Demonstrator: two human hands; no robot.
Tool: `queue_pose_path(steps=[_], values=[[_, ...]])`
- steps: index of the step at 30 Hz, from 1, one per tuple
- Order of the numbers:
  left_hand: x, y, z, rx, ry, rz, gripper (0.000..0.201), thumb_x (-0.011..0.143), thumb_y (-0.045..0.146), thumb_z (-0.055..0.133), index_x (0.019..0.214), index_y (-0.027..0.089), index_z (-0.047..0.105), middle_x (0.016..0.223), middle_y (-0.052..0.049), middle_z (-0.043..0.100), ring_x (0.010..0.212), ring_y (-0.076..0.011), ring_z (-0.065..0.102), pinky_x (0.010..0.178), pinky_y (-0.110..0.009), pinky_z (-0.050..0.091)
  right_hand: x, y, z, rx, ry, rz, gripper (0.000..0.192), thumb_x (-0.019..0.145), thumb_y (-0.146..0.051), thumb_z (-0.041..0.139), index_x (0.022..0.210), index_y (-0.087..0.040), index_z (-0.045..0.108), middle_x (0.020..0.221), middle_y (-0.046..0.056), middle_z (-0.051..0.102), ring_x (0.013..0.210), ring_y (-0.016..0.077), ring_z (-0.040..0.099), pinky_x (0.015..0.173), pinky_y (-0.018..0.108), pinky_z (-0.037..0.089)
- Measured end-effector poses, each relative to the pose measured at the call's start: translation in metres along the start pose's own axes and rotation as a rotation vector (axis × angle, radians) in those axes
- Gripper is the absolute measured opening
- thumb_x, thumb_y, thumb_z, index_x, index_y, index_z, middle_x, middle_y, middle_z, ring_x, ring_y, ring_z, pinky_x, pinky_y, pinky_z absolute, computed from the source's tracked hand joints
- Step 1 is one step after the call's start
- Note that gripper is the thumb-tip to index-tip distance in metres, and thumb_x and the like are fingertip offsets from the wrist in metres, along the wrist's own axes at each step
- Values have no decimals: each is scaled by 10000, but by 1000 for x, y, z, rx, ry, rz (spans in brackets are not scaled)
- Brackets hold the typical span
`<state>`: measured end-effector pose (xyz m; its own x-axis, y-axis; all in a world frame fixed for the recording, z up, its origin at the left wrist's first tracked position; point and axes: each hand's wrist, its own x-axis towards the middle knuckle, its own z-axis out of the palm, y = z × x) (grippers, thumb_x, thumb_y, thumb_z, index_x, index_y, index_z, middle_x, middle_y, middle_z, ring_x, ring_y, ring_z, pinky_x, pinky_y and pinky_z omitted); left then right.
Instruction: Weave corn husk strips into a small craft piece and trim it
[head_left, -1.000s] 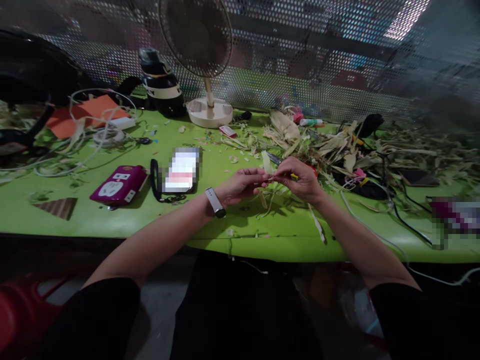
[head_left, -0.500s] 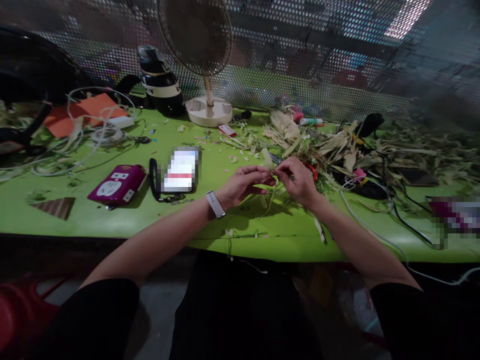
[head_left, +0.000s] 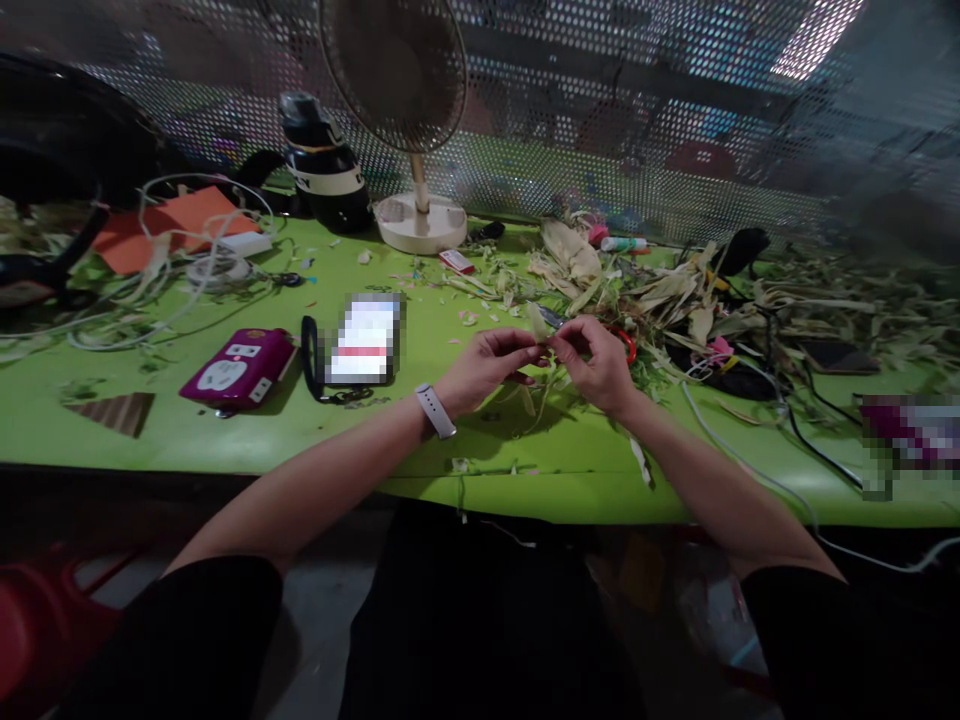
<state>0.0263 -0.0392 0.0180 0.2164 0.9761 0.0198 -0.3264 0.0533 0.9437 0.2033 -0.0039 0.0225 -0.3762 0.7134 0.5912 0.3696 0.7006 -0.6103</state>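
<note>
My left hand [head_left: 495, 365] and my right hand [head_left: 595, 362] meet above the green table [head_left: 420, 450], fingertips nearly touching. Between them is a pale green strip of dried husk or leaf [head_left: 539, 322], its upper end standing above the fingertips and thin strands hanging below. The fingers of both hands are pinched on it. Just behind the hands lie scissors [head_left: 628, 346] with a red-orange handle, partly hidden by my right hand. Beyond them spreads a heap of dried husks [head_left: 667, 290].
A purple power adapter [head_left: 238, 370] and a lit phone [head_left: 366, 338] lie to the left. Farther back stand a black bottle [head_left: 327, 170] and a fan [head_left: 421, 220]. White cables [head_left: 739, 455] run along the right side. A perforated metal screen [head_left: 570, 110] rises behind the table.
The fingers of my left hand have closed in a little toward the strip, and the strip's upper end leans slightly differently. My right hand has hardly moved.
</note>
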Motion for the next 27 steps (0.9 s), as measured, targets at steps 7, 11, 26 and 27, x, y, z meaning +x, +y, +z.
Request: queue_pose_path(steps=[7,11,26,27], values=[[0,1,-1,13,-10,29,194,729,259,746,842,132,652,802,-12,672,722,-98,644,658,-234,543,3,0,-7,200,-167,192,247,867,-445,567,837,-207,506,646,-36,547,554,100,499,532,245,393],[1,-1,-3,-35,-3,15,187,714,243,748,840,139,657,832,-9,671,764,-105,645,671,-242,546,4,1,-8,224,-204,225,139,844,-334,561,823,-205,512,634,-43,534,555,102,495,536,247,388],[2,0,-4,-106,23,-103,215,703,207,765,879,152,656,776,4,677,715,-111,660,627,-230,537,4,3,0,257,-272,241,105,784,-282,560,801,-199,498,610,-48,499,513,93,424,497,241,343],[2,0,-5,-117,29,-109,210,704,203,764,866,150,642,770,7,673,707,-109,659,631,-233,537,4,3,0,236,-269,225,108,780,-280,569,800,-198,501,613,-45,502,519,93,424,500,240,344]])
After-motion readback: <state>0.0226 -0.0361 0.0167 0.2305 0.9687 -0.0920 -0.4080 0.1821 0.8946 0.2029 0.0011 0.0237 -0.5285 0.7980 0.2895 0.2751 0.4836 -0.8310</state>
